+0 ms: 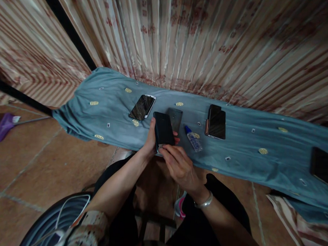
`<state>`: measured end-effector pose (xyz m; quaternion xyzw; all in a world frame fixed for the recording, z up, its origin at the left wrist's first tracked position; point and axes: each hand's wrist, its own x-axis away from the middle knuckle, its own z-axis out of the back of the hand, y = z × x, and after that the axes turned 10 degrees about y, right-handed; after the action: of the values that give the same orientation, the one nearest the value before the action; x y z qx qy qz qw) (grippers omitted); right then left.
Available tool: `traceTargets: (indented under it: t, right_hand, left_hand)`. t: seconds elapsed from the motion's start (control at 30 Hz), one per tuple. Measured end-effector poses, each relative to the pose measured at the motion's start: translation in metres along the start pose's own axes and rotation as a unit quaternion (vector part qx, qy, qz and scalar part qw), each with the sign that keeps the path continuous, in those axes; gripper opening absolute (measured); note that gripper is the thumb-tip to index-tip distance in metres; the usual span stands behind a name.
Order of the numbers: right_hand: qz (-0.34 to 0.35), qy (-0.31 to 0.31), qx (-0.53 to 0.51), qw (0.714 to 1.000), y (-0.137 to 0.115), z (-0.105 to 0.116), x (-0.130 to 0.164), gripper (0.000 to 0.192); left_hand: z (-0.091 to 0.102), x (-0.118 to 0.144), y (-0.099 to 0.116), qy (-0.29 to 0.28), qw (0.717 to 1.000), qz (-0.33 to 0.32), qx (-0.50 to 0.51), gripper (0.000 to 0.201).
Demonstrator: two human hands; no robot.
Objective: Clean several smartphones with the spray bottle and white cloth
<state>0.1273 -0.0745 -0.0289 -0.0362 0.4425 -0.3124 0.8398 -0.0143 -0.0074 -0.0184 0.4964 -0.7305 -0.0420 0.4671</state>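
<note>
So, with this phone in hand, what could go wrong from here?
The dark rectangular phone is held in the left hand, with the right hand at its lower end, near the front edge of the blue-grey patterned cloth; if that grip slips, it could drop to the brown tiled floor.
The clear plastic bottle with a blue cap lies on its side; it might leak if that cap is loose, which I can't tell.

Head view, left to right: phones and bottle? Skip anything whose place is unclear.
White-edged phone → held phone → blue-capped bottle → overlapping phones → phone at the right edge.
</note>
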Motion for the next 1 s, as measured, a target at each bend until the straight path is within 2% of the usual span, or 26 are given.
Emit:
traceTargets:
  t: [0.2,0.4,0.63,1.0]
  right_hand:
    - [-0.013,0.020,0.024,0.999,0.009,0.005,0.000,0.046]
    - [-0.036,0.038,0.015,0.999,0.018,0.008,0.007,0.044]
    - [-0.134,0.073,-0.051,0.987,0.024,0.005,0.009,0.034]
    - [-0.255,0.074,-0.141,0.954,0.027,0.000,0.010,0.033]
  left_hand:
    - [0.000,-0.001,0.005,0.004,1.000,-0.001,0.024,0.084]
    - [0.000,0.001,0.010,0.000,0.997,0.027,0.070,0.083]
    - [0.001,0.001,0.009,-0.011,0.996,0.024,0.083,0.084]
    - [0.001,-0.004,0.005,-0.008,0.995,0.004,0.097,0.082]
